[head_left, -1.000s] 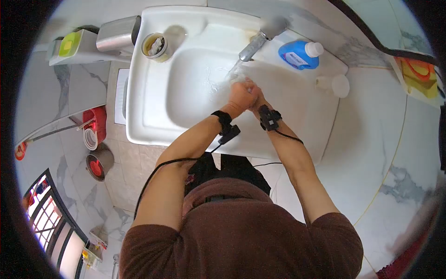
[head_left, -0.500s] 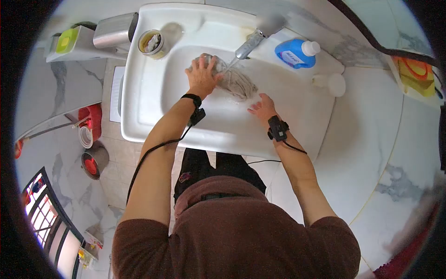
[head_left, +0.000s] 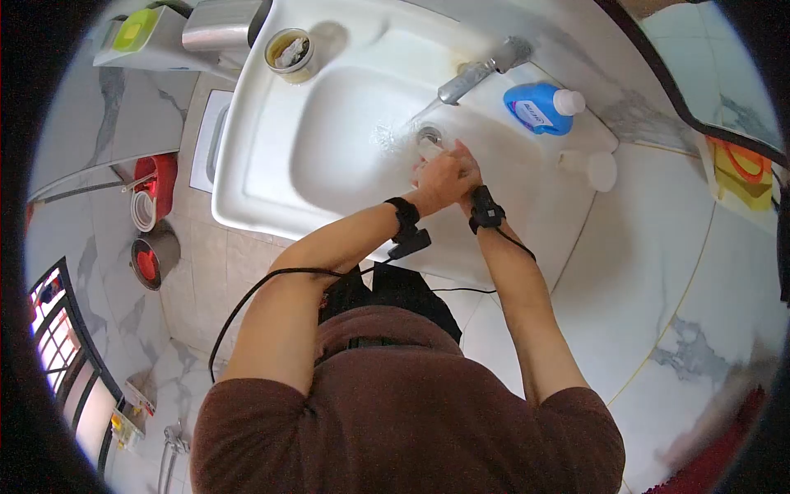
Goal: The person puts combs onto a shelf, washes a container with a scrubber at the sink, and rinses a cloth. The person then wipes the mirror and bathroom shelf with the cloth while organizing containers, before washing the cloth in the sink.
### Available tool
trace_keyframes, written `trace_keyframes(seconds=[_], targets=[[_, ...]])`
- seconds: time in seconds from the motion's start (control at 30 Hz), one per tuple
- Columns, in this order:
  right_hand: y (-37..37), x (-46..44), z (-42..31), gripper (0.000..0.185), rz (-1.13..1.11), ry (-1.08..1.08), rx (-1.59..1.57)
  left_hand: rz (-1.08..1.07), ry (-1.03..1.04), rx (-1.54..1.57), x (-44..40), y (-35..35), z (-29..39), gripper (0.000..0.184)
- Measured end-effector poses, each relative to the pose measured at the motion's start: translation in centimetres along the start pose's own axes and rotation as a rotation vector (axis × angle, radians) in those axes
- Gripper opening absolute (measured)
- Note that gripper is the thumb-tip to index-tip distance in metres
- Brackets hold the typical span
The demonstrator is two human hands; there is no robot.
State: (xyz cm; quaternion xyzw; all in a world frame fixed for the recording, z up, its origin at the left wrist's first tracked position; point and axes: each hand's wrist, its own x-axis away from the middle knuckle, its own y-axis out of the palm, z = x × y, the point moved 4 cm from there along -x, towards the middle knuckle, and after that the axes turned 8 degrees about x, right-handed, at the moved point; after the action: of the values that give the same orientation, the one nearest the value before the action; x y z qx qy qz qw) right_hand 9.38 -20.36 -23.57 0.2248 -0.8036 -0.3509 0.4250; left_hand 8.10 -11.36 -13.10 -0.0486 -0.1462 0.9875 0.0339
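Over the near right part of the white sink [head_left: 346,193], my left hand [head_left: 442,179] and my right hand [head_left: 469,169] are closed together. A pale end of the cloth [head_left: 429,151] sticks out from between them; the rest is hidden by my fingers. Just beyond the hands lies the drain [head_left: 429,135]. From the chrome faucet [head_left: 469,82] a stream of water runs into the basin, left of my hands, and splashes there.
A blue bottle with a white cap [head_left: 539,109] stands on the right ledge, with a white container [head_left: 601,170] lying near it. On the back left corner sits a clear cup [head_left: 290,56] with something pale inside. Black cables run from both wrist straps.
My left hand has moved right to meet my right hand. The cloth, previously spread under the water, is now gathered between both hands, out of the stream. The view has shifted slightly.
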Motion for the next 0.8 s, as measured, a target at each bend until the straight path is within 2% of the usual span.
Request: trace_keyframes(seconds=[0.13, 0.2, 0.23, 0.3, 0.4, 0.43, 0.53, 0.57, 0.67, 0.7, 0.73, 0.8], targets=[[-3.6, -1.7, 3.3, 0.038, 0.072, -0.269, 1.063, 0.011, -0.017, -0.047, -0.2, -0.5, -2.7, 0.026], [-1.7, -1.4, 4.0, 0.036, 0.132, -0.244, 0.979, -0.055, -0.116, -0.132, -1.1, -2.3, -4.1, 0.026], [-0.5, -0.8, 4.3, 0.036, 0.166, -0.156, 0.633, -0.087, -0.164, -0.176, -1.6, -3.4, -4.7, 0.026], [5.2, 0.1, 2.7, 0.037, 0.3, -0.003, 0.072, -0.05, -0.027, -0.316, -2.8, -5.6, -4.9, 0.022], [7.2, 1.9, -0.3, 0.047, 0.33, -0.148, 0.805, 0.053, 0.264, -0.394, -3.6, -9.2, -2.7, 0.013], [6.9, 2.3, -1.1, 0.052, 0.428, -0.215, 0.891, -0.011, 0.327, -0.471, -3.6, -10.0, -2.4, 0.01], [5.4, 4.4, -3.3, 0.045, 0.554, -0.362, 0.743, -0.284, 0.425, -0.722, -1.2, -11.0, -2.5, 0.015], [4.3, 5.1, -3.7, 0.045, 0.603, -0.383, 0.72, -0.315, 0.441, -0.7, -0.3, -11.3, -2.5, 0.016], [-3.0, 6.2, -2.2, 0.05, 0.863, -0.225, 0.593, -0.587, -0.386, -0.547, -0.3, -10.9, -8.5, 0.016], [-3.1, 6.8, -2.0, 0.054, 0.93, -0.159, 0.509, -0.6, -0.249, -0.63, -1.0, -11.3, -8.1, 0.02], [-3.5, 7.7, -1.2, 0.058, 1.036, -0.102, 0.265, -0.483, -0.247, -0.714, -1.9, -11.4, -10.0, 0.022], [-3.6, 6.8, -0.4, 0.061, 0.874, -0.121, 0.161, -0.24, -0.239, -0.875, -3.0, -9.9, -16.4, 0.026]])
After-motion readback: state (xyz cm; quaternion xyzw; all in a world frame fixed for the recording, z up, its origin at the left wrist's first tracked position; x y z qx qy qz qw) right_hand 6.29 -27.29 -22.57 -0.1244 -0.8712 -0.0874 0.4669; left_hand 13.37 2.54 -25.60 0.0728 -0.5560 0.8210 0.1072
